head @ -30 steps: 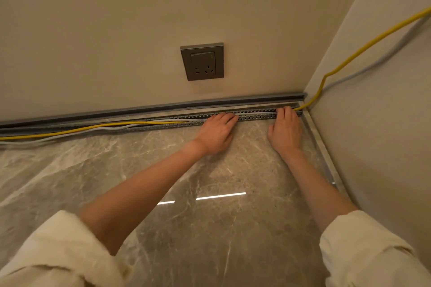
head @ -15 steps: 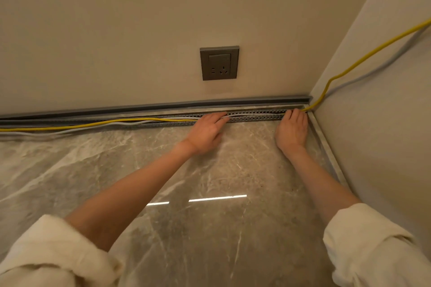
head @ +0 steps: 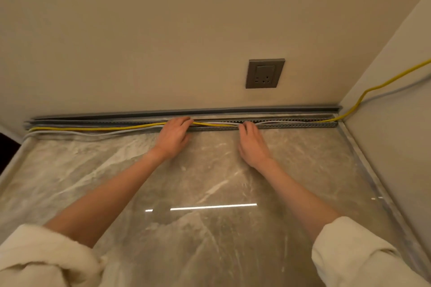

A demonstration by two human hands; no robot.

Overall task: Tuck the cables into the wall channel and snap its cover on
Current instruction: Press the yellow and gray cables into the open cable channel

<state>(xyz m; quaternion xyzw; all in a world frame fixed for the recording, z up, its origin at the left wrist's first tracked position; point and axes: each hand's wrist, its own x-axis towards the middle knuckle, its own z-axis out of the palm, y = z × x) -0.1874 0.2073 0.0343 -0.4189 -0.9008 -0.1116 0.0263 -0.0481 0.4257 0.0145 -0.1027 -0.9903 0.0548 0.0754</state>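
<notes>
A grey slotted channel runs along the foot of the back wall. A yellow cable and white cables lie along it; left of my hands they sit outside on the floor, right of them they lie inside. The yellow cable climbs the right wall at the corner. My left hand rests palm down with its fingertips pressing the cables at the channel. My right hand does the same a short way to the right. A long grey strip, maybe the cover, lies against the wall behind the channel.
A grey wall socket sits above the channel, right of centre. The glossy marble floor stretches toward me. The right wall meets the back wall at a corner. A dark gap opens at the far left.
Both hands have slid left along the channel, away from the right corner. More cable now lies inside the channel to the right. My view has shifted left.
</notes>
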